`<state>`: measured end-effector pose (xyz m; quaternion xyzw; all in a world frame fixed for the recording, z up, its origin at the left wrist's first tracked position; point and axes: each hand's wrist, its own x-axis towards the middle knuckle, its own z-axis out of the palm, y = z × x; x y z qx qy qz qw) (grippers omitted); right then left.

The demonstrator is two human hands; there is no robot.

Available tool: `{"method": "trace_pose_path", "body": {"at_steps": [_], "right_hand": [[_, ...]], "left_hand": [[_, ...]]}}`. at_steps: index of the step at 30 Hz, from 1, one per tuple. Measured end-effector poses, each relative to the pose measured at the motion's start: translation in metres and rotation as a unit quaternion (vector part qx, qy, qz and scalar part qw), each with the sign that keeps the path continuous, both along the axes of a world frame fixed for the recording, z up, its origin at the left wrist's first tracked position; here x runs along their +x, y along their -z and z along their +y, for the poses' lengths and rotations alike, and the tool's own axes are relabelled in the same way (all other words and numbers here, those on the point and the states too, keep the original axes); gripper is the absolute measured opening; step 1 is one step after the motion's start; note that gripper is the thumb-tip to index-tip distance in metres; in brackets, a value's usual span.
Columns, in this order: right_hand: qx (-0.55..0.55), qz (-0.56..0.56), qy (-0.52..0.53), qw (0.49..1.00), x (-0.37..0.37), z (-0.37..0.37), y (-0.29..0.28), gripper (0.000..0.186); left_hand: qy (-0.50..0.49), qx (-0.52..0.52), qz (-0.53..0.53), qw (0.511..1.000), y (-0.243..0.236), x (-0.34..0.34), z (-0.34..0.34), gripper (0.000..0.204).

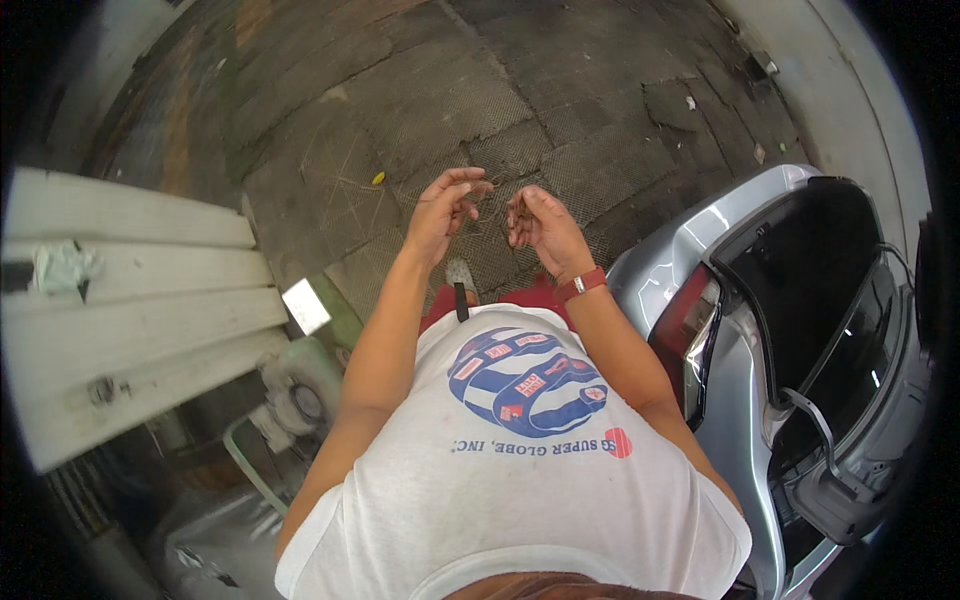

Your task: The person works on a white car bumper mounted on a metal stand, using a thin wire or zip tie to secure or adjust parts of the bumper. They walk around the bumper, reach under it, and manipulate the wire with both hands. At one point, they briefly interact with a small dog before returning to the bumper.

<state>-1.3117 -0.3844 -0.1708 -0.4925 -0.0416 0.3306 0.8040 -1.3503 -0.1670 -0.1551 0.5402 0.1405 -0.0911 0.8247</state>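
Observation:
My left hand (445, 212) is raised in front of my body, its fingers loosely bent and apart, with nothing seen in it. Close by on its right, my right hand (545, 228) is held palm inward with the fingers curled and the thumb apart; I make out nothing in it either. A narrow gap separates the two hands, and both are above the dark floor mats (480, 110), touching nothing. A red band (583, 283) circles my right wrist.
At my right stands a silver car (665, 265) with a red tail light (690, 322) and its rear open. White ridged panels (140, 320) are on the left, beside a greenish machine (300, 385). A small yellow scrap (378, 178) lies on the mats.

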Motion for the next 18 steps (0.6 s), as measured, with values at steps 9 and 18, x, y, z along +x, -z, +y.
{"method": "trace_pose_path", "body": {"at_steps": [9, 18], "right_hand": [[-0.12, 0.004, 0.058, 0.991, 0.182, -0.008, 0.001, 0.038], [-0.161, -0.011, 0.145, 0.976, 0.41, -0.074, 0.038, 0.034]], "left_hand": [[0.199, 0.045, -0.024, 0.979, 0.005, 0.23, 0.009, 0.038], [0.339, 0.242, -0.045, 0.908, 0.002, 0.479, -0.058, 0.052]]}}
